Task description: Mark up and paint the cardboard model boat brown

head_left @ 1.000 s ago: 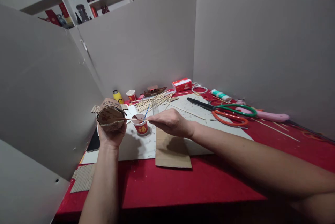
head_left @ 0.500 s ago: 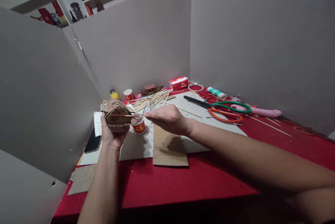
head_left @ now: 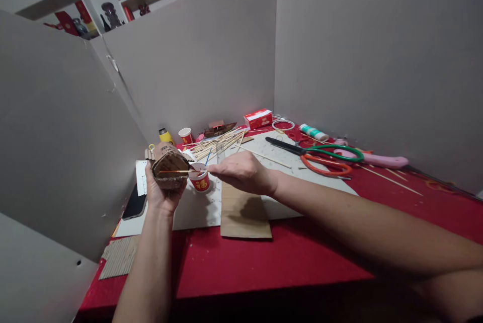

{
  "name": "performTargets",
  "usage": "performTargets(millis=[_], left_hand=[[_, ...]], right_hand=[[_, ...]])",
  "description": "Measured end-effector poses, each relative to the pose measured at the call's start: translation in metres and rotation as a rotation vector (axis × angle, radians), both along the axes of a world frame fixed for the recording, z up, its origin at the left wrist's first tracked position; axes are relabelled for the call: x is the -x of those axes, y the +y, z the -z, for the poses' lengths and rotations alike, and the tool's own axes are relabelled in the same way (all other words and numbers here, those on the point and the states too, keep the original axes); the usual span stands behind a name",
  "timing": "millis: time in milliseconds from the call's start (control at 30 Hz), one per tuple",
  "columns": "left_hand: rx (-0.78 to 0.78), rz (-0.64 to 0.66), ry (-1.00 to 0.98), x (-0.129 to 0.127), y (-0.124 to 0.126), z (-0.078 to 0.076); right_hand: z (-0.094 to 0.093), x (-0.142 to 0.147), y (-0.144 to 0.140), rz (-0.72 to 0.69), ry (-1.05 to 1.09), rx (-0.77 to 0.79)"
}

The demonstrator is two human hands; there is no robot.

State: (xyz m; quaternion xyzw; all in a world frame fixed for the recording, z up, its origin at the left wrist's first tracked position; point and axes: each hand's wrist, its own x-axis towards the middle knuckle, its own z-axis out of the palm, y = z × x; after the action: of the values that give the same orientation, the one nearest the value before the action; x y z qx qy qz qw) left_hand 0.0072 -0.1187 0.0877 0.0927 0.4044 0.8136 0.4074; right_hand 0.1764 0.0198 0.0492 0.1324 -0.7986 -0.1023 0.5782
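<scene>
My left hand (head_left: 161, 196) holds up a small cardboard house (head_left: 168, 154) from below, its fingers wrapped round it. The house has a peaked roof, and its hollow end faces me. Between the pinched fingers of my right hand (head_left: 241, 168) is a thin wooden stick (head_left: 183, 171), pointing left. Its far end is darker, reddish brown, and reaches across the opening of the house; whether it touches the inside wall, I cannot tell. Just behind the stick stands a red-and-white paper cup (head_left: 201, 182) with a blue stick (head_left: 208, 156) leaning in it.
Large scissors (head_left: 313, 153) with green and orange handles lie at right near a pink tool (head_left: 388, 161). Behind the cup are loose wooden sticks (head_left: 221, 144) and a model boat (head_left: 219, 129). A cardboard strip (head_left: 245, 217) lies in front, a phone (head_left: 135, 204) at left.
The stick in my right hand has dropped slightly at its left end, lower across the house's opening. My left hand keeps its hold on the house, almost unmoved.
</scene>
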Motion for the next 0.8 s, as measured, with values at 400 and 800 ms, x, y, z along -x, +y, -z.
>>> performTargets(millis=[400,800], left_hand=[[-0.05,0.033,-0.06,0.007,0.0,0.004],[-0.128,0.121,-0.156,0.019,-0.001,0.011]], right_hand=[[0.004,0.0,0.006,-0.025,0.021,0.05],[0.009,0.003,-0.004,-0.004,-0.006,0.051]])
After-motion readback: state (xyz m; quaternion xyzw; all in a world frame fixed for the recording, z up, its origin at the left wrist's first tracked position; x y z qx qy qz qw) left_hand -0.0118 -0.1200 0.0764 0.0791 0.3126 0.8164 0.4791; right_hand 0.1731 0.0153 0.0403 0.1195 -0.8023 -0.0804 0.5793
